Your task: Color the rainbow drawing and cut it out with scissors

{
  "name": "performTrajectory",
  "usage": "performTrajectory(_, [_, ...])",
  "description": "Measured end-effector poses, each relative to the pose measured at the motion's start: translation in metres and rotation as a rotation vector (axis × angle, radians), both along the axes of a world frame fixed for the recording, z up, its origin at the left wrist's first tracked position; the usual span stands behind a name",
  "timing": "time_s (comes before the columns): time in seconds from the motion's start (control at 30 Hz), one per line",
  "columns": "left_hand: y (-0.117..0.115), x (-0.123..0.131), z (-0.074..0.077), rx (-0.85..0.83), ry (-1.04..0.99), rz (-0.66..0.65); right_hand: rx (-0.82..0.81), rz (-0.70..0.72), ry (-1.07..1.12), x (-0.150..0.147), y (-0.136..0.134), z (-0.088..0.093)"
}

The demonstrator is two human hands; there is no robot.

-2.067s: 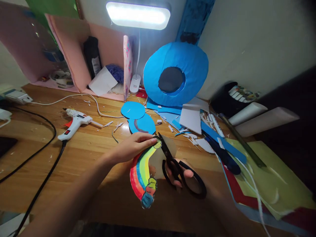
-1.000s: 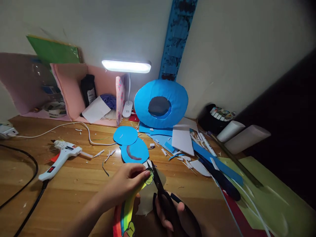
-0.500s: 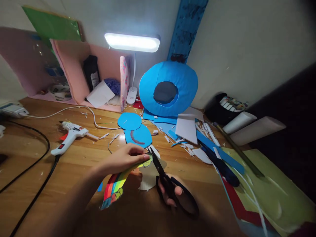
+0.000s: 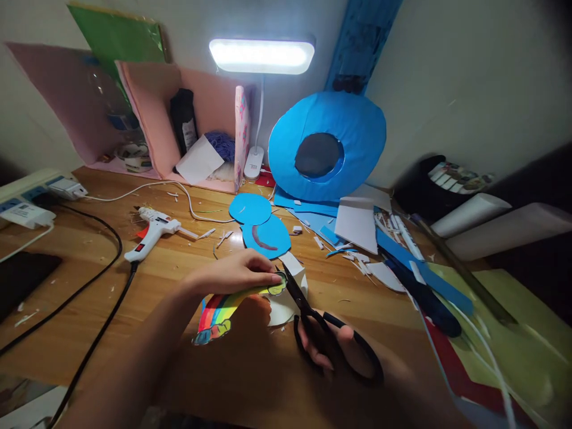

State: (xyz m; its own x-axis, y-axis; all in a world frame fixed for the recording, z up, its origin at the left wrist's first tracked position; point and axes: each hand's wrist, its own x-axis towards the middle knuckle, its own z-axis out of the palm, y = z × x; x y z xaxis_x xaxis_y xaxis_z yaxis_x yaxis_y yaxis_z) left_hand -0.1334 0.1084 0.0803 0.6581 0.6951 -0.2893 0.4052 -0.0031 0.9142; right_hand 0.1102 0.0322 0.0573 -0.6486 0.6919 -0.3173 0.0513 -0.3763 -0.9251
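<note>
My left hand (image 4: pixel 243 275) pinches one end of a paper rainbow (image 4: pixel 221 308), by its yellow-green cloud shape, and the coloured arc hangs down to the left below my wrist. In my right hand (image 4: pixel 319 345) are black scissors (image 4: pixel 306 308), with thumb and fingers through the handles. The blades are slightly apart, their tips at the edge of the cloud beside my left fingertips. Beneath the rainbow, a pale paper piece (image 4: pixel 283 310) lies on the wooden table (image 4: pixel 250 381). Two blue paper rounds (image 4: pixel 267 237) overlap just beyond my left hand.
A white glue gun (image 4: pixel 154 232) with a black cable lies at left. Behind stand a pink divided box (image 4: pixel 163 119), a lit lamp (image 4: pixel 263 56) and a large blue ring (image 4: pixel 361 137). Paper scraps, a blue strip (image 4: pixel 429 280) and white rolls (image 4: pixel 471 214) are at right.
The view has shifted, so the table's things appear further right and most sit higher. The rainbow's hanging end is raised a little. Both hands keep their holds.
</note>
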Motion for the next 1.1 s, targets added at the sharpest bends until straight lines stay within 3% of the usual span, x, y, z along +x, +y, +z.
performTrajectory(0.23, [-0.001, 0.001, -0.003, 0.004, 0.013, 0.002, -0.005, 0.108, -0.009, 0.002, 0.017, -0.015])
performTrajectory(0.43, [0.0, 0.001, -0.005, 0.017, 0.013, 0.015, 0.008, 0.083, -0.03, 0.004, 0.011, -0.016])
performTrajectory(0.63, [0.001, -0.003, -0.004, 0.005, 0.008, -0.011, 0.004, 0.166, -0.059, 0.009, 0.022, -0.022])
performTrajectory(0.73, [0.002, -0.006, -0.002, -0.012, -0.012, -0.021, 0.077, 0.188, -0.111, 0.012, 0.027, -0.023])
performTrajectory(0.8, [0.002, -0.005, -0.002, -0.022, -0.035, -0.019, 0.172, 0.124, -0.152, 0.012, 0.029, -0.023])
performTrajectory(0.9, [-0.001, 0.005, -0.006, 0.024, -0.077, 0.038, 0.239, -0.095, -0.129, 0.007, 0.033, -0.028])
performTrajectory(0.97, [-0.006, 0.016, -0.012, 0.101, -0.099, 0.108, 0.218, -0.201, -0.1, 0.002, 0.035, -0.031])
performTrajectory(1.1, [-0.016, 0.035, -0.023, 0.206, -0.13, 0.207, 0.122, -0.234, -0.126, -0.005, 0.04, -0.024])
